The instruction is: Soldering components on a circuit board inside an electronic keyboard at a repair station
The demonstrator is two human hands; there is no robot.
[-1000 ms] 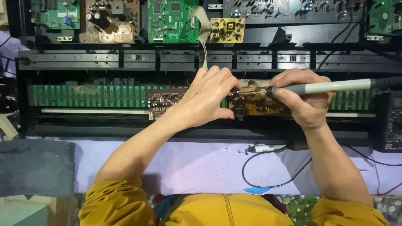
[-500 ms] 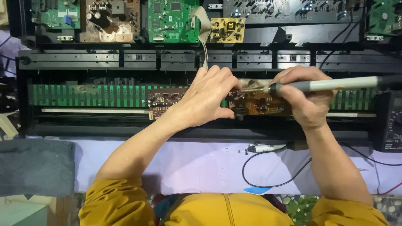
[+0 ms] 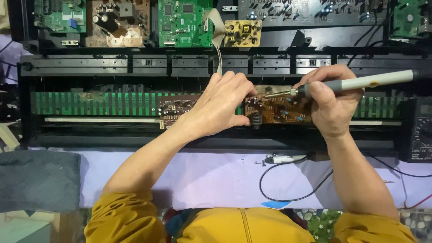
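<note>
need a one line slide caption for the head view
Right hand points a grey soldering iron at a brown circuit board while the left hand steadies it.

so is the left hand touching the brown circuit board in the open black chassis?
Touching. The head view shows the left hand resting on the brown circuit board, thumb pressed along its lower edge, no gap visible.

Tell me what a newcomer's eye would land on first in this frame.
Dead centre, the left hand rests on a brown circuit board, while the right hand holds a grey soldering iron with its tip at the board's top edge. More green and brown circuit boards line the top.
</note>
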